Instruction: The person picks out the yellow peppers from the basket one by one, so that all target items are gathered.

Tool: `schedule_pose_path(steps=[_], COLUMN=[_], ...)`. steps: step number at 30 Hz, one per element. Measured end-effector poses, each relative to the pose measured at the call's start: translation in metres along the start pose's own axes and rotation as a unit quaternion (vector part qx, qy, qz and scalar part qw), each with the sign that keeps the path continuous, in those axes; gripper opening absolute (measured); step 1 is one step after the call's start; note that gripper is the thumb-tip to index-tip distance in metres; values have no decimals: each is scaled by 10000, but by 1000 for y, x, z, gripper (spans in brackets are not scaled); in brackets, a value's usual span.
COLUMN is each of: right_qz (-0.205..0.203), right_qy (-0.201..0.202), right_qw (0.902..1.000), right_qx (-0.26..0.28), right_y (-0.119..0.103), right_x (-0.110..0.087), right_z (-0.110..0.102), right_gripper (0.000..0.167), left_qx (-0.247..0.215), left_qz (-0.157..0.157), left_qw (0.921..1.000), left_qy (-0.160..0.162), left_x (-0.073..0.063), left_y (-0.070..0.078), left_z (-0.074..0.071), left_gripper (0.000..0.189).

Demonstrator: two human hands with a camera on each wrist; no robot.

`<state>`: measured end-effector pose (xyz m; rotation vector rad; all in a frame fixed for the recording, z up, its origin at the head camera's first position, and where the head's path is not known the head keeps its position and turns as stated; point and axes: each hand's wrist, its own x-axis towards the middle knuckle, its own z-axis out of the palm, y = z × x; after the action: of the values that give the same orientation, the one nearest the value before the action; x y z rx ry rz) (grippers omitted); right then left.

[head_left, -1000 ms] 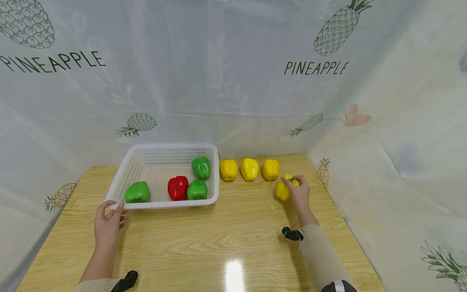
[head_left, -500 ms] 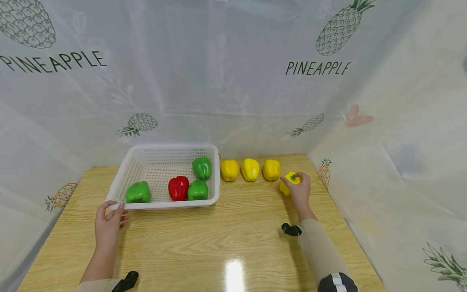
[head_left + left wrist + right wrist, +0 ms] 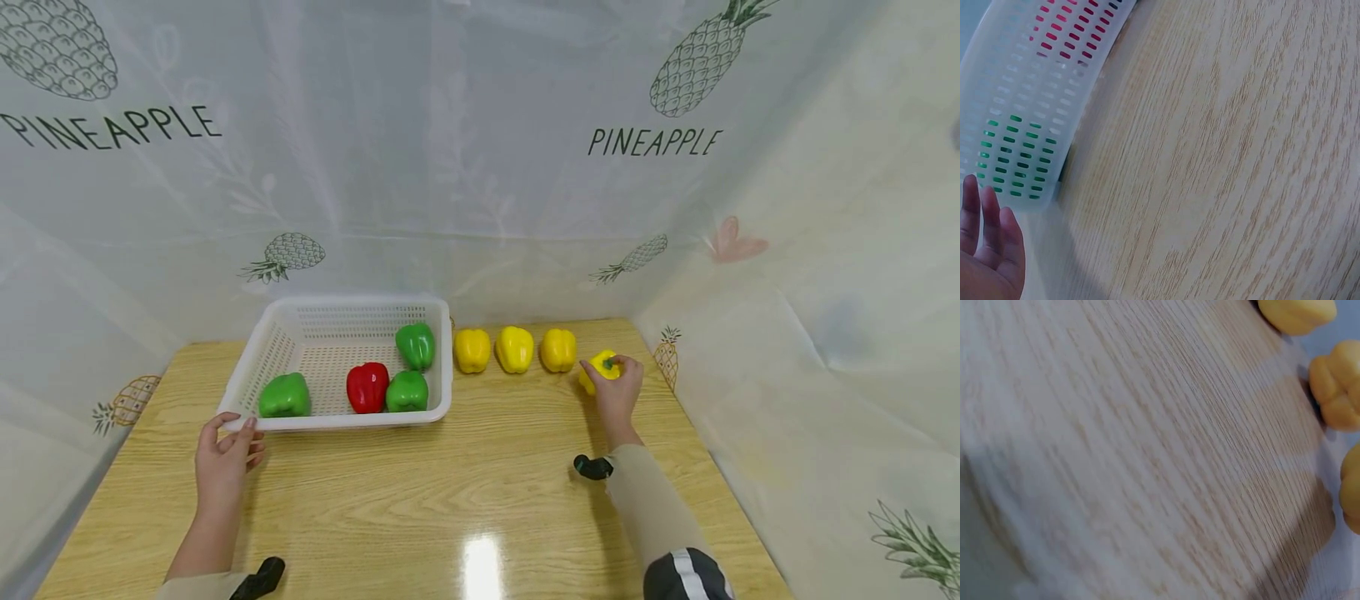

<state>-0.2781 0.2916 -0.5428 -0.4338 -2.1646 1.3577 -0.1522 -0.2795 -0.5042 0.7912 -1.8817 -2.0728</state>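
A yellow bell pepper (image 3: pixel 592 382) with a green stem is pinched between the thumb and fingers of my right hand (image 3: pixel 619 398), at the right end of a row of yellow peppers. My left hand (image 3: pixel 220 460) holds the near left corner of a white plastic basket (image 3: pixel 337 423) by thumb and forefinger; its other fingers (image 3: pixel 1011 240) hang loosely beside the slotted wall in the left wrist view. Inside the basket lie a green pepper (image 3: pixel 285 396) at left, and a red pepper (image 3: pixel 367 387) beside two green peppers (image 3: pixel 407 391) at right. The right wrist view does not show the right hand.
Three yellow peppers (image 3: pixel 514 349) stand in a row right of the basket, along the back of the wooden table (image 3: pixel 420 500). A pineapple-print curtain (image 3: pixel 480 208) hangs behind and along the sides. Some yellow peppers (image 3: pixel 1338 384) show at the right wrist view's edge.
My right hand has moved the yellow pepper slightly away and to the right, and its stem end now faces up more. The left hand and basket have stayed in place.
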Motion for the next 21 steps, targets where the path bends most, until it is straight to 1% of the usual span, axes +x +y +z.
schedule_pose_path(steps=[7, 16, 21], right_qz=[-66, 120, 75], right_qy=[207, 265, 221], right_qw=[9997, 9996, 9994], right_qx=[-63, -43, -238], right_y=[2, 0, 3], right_x=[3, 6, 8], right_z=[6, 10, 12], right_gripper=[57, 57, 58], left_qx=[-44, 20, 12], left_qz=[-17, 54, 52], left_qw=[10000, 10000, 10000], left_qy=[-16, -24, -36], left_x=[0, 1, 0], left_y=[0, -2, -2], left_z=[0, -1, -1], left_gripper=[26, 26, 26])
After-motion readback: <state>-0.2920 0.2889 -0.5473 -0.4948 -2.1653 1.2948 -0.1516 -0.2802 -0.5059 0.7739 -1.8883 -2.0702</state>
